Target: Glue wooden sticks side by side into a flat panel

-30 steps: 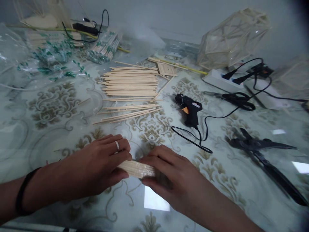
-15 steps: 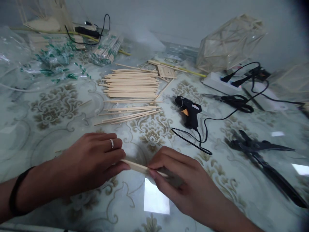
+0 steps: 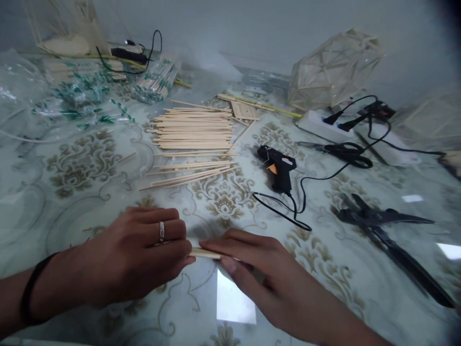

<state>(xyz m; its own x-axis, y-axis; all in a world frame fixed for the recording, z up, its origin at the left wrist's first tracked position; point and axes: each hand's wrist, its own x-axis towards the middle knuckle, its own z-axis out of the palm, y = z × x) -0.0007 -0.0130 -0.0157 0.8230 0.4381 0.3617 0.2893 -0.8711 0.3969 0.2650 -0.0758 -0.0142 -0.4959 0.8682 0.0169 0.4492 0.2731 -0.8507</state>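
A short bundle of pale wooden sticks [image 3: 206, 253] spans the gap between my hands, just over the table; how many pieces it has is unclear. My left hand [image 3: 147, 252], with a ring and a black wristband, is closed round its left end. On the other end, my right hand [image 3: 259, 271] pinches with thumb and index finger, its other fingers curled behind. Beyond the hands lie several loose sticks [image 3: 190, 176] and a thick row of sticks [image 3: 194, 129]. A black hot glue gun [image 3: 279, 166] with an orange trigger rests on its side to the right.
Black-handled cutters [image 3: 392, 240] lie at right, with scissors [image 3: 347, 153] behind them. The glue gun's cord runs toward a white power strip [image 3: 326, 126]. A faceted stick frame [image 3: 334, 69] stands at the back. Plastic-wrapped stick packs [image 3: 156, 79] sit at back left.
My right index finger now lies flatter and farther left along the sticks, and my hands are closer together. The bundle sits more level. The whole view has shifted slightly.
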